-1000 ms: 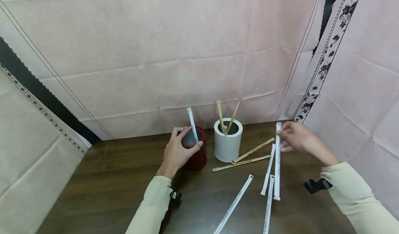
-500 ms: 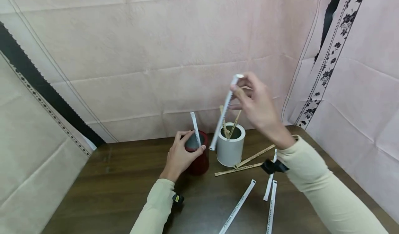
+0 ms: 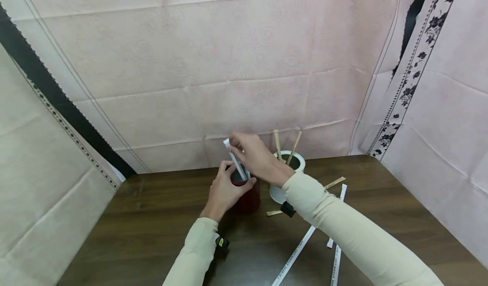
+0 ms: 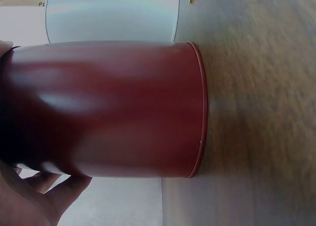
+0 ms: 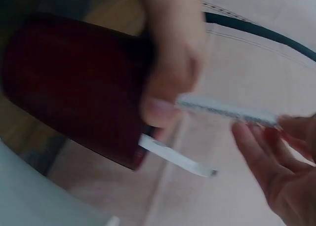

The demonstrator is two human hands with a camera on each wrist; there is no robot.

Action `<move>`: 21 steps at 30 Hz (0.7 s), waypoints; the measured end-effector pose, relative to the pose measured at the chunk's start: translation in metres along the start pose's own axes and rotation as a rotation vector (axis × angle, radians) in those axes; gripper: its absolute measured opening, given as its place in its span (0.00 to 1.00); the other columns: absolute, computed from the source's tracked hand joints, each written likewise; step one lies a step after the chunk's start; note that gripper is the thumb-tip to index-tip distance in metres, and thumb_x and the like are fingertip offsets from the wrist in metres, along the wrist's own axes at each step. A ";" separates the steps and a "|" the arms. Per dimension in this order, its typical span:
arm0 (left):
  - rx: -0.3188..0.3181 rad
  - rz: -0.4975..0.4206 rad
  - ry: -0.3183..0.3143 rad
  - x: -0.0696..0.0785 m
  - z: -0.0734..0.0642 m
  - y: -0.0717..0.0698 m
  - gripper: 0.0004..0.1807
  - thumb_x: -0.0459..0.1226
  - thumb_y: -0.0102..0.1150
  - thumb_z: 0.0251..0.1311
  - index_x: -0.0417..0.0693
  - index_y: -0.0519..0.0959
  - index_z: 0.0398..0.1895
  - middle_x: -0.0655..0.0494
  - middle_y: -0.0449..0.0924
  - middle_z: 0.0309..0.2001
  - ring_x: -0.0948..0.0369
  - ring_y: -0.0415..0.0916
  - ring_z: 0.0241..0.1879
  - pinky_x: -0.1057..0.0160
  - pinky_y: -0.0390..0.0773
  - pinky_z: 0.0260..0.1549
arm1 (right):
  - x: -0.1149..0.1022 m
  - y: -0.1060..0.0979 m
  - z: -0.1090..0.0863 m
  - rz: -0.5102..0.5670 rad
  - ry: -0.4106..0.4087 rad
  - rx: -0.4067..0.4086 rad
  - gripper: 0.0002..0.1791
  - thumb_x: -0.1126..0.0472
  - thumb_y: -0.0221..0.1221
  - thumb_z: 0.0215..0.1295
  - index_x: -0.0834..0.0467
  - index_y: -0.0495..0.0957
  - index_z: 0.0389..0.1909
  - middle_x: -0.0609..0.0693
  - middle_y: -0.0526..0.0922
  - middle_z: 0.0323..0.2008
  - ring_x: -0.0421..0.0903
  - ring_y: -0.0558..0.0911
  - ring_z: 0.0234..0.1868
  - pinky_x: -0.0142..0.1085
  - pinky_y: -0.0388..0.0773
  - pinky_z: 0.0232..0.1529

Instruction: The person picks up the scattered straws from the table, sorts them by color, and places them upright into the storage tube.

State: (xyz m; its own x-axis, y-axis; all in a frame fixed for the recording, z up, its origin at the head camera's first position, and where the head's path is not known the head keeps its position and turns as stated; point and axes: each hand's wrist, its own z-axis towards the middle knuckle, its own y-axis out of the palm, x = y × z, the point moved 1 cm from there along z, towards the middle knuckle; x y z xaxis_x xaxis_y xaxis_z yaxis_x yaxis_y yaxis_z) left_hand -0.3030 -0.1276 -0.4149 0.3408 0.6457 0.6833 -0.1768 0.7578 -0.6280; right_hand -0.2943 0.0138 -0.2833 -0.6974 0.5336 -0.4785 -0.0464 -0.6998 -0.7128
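My left hand point(image 3: 225, 192) grips the dark red cylindrical container point(image 4: 108, 107) near its rim, thumb on one side and fingers on the other. The container stands upright on the table. Over its mouth, my right hand point(image 3: 259, 156) pinches a slim white printed paper stick point(image 5: 222, 110) close to its upper end. That stick is tilted, with its lower end at the container's opening. Another white stick point(image 5: 175, 159) leans inside, its end poking past the rim; in the head view my right hand hides most of it.
Right of the red container stands a white cylindrical container point(image 3: 277, 194) holding tan sticks point(image 3: 277, 141). More tan sticks point(image 3: 334, 183) and several white sticks point(image 3: 293, 256) lie on the brown wooden table point(image 3: 152, 226), partly under my right forearm. Pale cloth point(image 3: 190, 65) hangs behind.
My right hand lifted a white stick from the table's right side and carried it left, over the white container to the red one. My left hand kept its grip on the red container.
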 end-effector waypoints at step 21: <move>0.006 -0.011 0.001 0.000 0.001 0.001 0.39 0.66 0.69 0.58 0.67 0.76 0.73 0.64 0.67 0.63 0.52 0.77 0.56 0.42 0.81 0.49 | 0.002 -0.088 -0.066 -0.056 0.183 -0.039 0.07 0.57 0.66 0.74 0.56 0.87 0.45 0.48 0.89 0.36 0.43 0.85 0.34 0.40 0.82 0.39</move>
State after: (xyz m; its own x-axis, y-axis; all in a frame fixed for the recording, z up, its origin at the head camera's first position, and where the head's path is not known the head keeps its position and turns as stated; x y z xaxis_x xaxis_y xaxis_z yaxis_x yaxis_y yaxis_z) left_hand -0.3038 -0.1268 -0.4150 0.3435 0.6371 0.6900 -0.1787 0.7657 -0.6179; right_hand -0.2441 0.1079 -0.2556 -0.5529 0.6507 -0.5204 -0.0507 -0.6497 -0.7585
